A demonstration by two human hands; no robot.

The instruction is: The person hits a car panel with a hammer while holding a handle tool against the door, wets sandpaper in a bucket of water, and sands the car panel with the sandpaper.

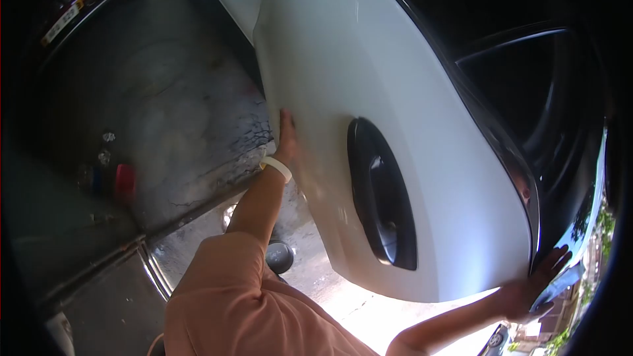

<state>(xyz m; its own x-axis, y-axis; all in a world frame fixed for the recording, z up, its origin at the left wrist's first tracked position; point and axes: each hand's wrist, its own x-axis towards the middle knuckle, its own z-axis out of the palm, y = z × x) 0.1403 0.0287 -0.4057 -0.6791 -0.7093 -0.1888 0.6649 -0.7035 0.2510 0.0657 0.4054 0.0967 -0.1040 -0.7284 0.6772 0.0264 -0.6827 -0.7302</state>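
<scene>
A white car door [395, 92] with a black handle recess [382, 198] fills the middle of the view, turned sideways. My left hand [286, 137], with a pale band at the wrist, lies against the door's lower edge, fingers stretched out and holding nothing. At the far right, my right hand [524, 296] reaches round the rear corner of the dark window frame [535, 211], its thumb and fingers on either side. A light-blue patch [562, 285] shows between them; whether it is cloth or a reflection I cannot tell.
Stained concrete floor [171, 99] lies to the left, with a red object [125, 181] and small litter on it. A dark red vehicle [82, 0] stands at the upper left. Near my arm is a round grey object [279, 257]. Another car [496, 339] shows at the lower right.
</scene>
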